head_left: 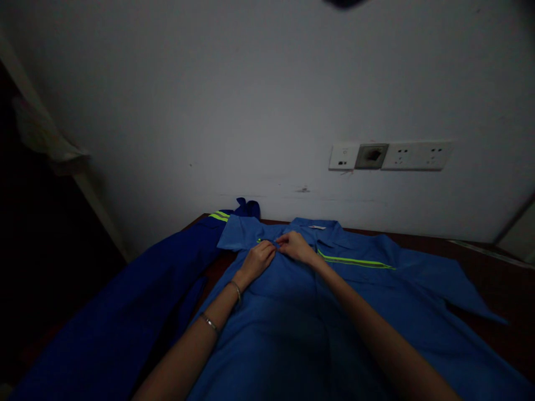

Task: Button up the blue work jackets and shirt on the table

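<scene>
A light blue short-sleeved work shirt (pixel 359 284) lies spread out, its collar toward the wall and a yellow-green and grey reflective stripe across the chest. My left hand (pixel 259 257) pinches the shirt's cloth on the left side of the chest, near the end of a stripe. Close against it, my right hand (pixel 295 247) pinches the same bit of cloth with thumb and forefinger. Between the two sets of fingertips the fabric is bunched up; any small part there is too dim to make out. Two bracelets circle my left wrist and forearm.
A darker blue garment (pixel 167 267) with a reflective band lies to the left, partly under the shirt's sleeve. The dark reddish table (pixel 422 246) meets a pale wall carrying a row of sockets (pixel 413 156). A flat strip (pixel 489 252) lies at the right back.
</scene>
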Available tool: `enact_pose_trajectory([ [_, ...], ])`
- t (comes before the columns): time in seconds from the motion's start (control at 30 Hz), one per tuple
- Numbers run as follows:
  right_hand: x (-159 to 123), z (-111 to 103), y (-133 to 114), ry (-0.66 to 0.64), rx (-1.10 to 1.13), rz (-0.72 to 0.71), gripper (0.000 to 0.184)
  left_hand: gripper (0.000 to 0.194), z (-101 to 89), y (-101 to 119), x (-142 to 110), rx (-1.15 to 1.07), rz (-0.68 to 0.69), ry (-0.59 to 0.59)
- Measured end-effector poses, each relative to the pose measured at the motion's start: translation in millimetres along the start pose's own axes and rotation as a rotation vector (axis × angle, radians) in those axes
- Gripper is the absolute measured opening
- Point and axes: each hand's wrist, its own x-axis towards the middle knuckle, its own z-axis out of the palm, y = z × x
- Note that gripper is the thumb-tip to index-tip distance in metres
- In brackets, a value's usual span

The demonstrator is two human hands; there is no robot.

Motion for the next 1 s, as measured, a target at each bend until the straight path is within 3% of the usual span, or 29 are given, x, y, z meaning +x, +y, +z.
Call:
enact_pose_trajectory([
  [0.1, 0, 2, -2, 0.048, -0.021, -0.025, 0.039, 0.018, -2.2, 3, 2, -0.002, -0.024, -0.01],
  [0.4, 5, 3, 2, 0.025, 0.184, 0.156, 0.04, 0.022, -3.1, 3, 1, 0.017, -0.01, -0.039],
  [0.77, 7, 3, 14, -0.014, 0.439, 0.279, 0.037, 0.019, -3.3, 2, 4, -0.228, -0.093, 0.005],
  [0.9, 6, 2, 10, 0.0, 0.543, 0.264, 0.036, 0.014, -3.0, -1, 5, -0.265, -0.206, 0.023],
  [1.0, 6, 2, 9, 0.001, 0.569, 0.258, 0.033, 0.009, -1.8, -5, 6, -0.313, -0.402, 0.009],
])
